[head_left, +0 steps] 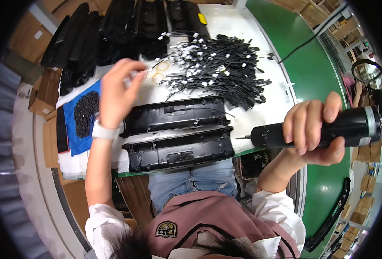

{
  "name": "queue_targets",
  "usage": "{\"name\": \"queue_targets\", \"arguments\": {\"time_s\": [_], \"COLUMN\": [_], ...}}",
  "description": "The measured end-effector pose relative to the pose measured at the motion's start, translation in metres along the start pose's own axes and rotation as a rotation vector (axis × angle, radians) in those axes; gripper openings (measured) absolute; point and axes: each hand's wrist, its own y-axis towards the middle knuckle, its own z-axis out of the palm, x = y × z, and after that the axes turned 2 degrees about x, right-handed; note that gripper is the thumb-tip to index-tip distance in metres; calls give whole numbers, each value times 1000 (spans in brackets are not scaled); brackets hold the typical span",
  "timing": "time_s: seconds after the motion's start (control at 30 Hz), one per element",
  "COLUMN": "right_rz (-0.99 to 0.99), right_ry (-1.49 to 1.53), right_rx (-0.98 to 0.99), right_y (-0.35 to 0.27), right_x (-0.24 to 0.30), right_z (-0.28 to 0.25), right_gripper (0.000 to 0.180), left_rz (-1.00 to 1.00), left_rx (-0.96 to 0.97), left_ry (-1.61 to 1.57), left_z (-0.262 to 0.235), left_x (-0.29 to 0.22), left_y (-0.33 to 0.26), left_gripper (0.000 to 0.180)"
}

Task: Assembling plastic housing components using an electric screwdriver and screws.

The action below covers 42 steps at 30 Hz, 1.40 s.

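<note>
My right hand (312,129) is wrapped round a black electric screwdriver (350,127), held level at the right with its bit pointing left. Thumb and forefinger of my left hand (121,88), slightly blurred, pinch at the white end of a thin black cable (161,61) beside the pile. Two long black plastic housings lie side by side in front of me: a farther housing (150,118), with a thin cable along its inside, and a nearer housing (156,157). Behind them spreads a heap of short black cables (225,64) with white connectors.
Several black housings (126,26) are stacked at the far left. Many small black screws (86,113) lie on a blue cloth (79,144) left of my wrist. Rubber bands (162,66) sit near my left fingertips. A green surface (325,181) runs along the right, holding a curved black part (331,218).
</note>
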Motion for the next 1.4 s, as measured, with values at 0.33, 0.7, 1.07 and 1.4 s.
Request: {"name": "queue_targets", "arguments": {"time_s": [0.33, 0.7, 1.07, 1.4], "right_rz": [20, -10, 22, 23], "right_ry": [-82, -19, -58, -44], "right_rx": [-108, -334, -387, -433], "right_y": [-61, -95, -103, -106], "right_x": [35, 41, 44, 41], "right_z": [-4, -22, -30, -37], "right_gripper": [41, 39, 39, 40], "left_rz": [173, 98, 233, -104], "left_rx": [213, 408, 2, -273], "left_ry": [239, 80, 297, -704], "left_z": [166, 192, 159, 59], "left_x": [-63, -60, -77, -51], "left_y": [138, 165, 163, 136], "left_gripper": [18, 18, 14, 15]}}
